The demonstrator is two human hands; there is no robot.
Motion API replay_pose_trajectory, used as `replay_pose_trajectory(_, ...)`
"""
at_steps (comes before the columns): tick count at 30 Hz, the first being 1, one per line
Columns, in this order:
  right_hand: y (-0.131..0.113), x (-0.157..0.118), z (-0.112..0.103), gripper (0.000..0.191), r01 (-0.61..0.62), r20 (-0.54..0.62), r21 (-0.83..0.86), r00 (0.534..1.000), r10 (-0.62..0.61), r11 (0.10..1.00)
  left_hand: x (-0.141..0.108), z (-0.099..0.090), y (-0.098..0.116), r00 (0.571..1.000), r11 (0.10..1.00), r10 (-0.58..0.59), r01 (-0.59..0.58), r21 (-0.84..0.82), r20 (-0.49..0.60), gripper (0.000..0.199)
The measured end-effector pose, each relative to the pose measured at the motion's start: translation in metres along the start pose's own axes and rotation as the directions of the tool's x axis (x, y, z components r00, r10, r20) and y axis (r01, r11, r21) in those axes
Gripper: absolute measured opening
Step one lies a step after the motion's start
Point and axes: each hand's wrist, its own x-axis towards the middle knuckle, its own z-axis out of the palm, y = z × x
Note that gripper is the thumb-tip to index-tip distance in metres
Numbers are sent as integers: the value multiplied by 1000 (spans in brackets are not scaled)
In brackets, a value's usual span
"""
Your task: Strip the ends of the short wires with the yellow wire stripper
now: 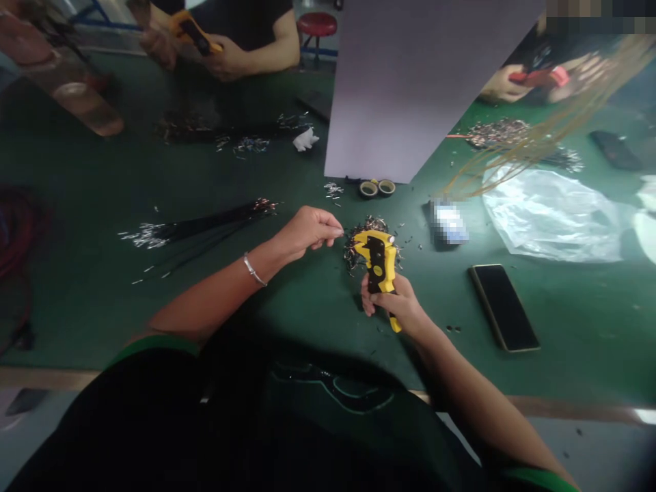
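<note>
My right hand [400,301] is wrapped round the handles of a yellow and black wire stripper [378,261], its head pointing away from me. Beneath the tool's head lies a pile of small dark and coppery clippings [376,223], partly hidden by it. Just left of the pile, my left hand [311,229] is closed in a pinch, thumb against forefinger. Whatever is between those fingertips is too small to make out. Farther left, a bundle of black wires [205,225] lies on the green table [287,294], with bright ends at the left and coppery ends at the right.
A tall pale panel [410,82] stands ahead, with two tape rolls [377,188] at its foot. To the right are a phone [505,307], a small blurred pack [449,222] and a clear plastic bag [553,219]. Co-workers' hands [225,60] hold tools across the table.
</note>
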Motion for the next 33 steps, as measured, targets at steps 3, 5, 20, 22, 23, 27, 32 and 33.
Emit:
replay_pose_trajectory(3, -5, -1, -2, 25, 20, 46, 31, 999, -21, 999, -4, 1, 2, 998, 998, 59, -59, 2, -15, 6)
replay_pose_trajectory(5, -7, -1, -3, 27, 24, 57, 21, 998, -26, 999, -6, 1, 3, 996, 996, 93, -93, -1, -7, 3)
replay_pose_trajectory(20, -12, 0, -6, 36, 1, 170, 113, 985, -20, 994, -18, 6, 17, 983, 981, 167, -173, -88, -70, 7)
replay_pose_trajectory(22, -12, 0, -6, 36, -3, 180, 131, 983, -21, 991, -17, 8, 15, 987, 980, 143, -153, -128, -78, 7)
replay_pose_trajectory(23, -11, 0, -6, 37, -1, 182, 135, 983, -24, 991, -17, 9, 14, 989, 980, 120, -132, -152, -82, 7)
replay_pose_trajectory(27, -10, 0, -5, 37, 15, 171, 125, 985, -37, 992, -20, 14, 11, 998, 967, 4, -21, -254, -68, 7)
replay_pose_trajectory(32, -9, 2, -5, 34, 34, 162, 111, 985, -52, 993, -23, 16, 7, 999, 949, -52, 49, -312, -2, 9)
replay_pose_trajectory(33, -9, 2, -5, 34, 41, 160, 109, 985, -58, 993, -22, 16, 6, 998, 946, -56, 56, -318, 11, 9)
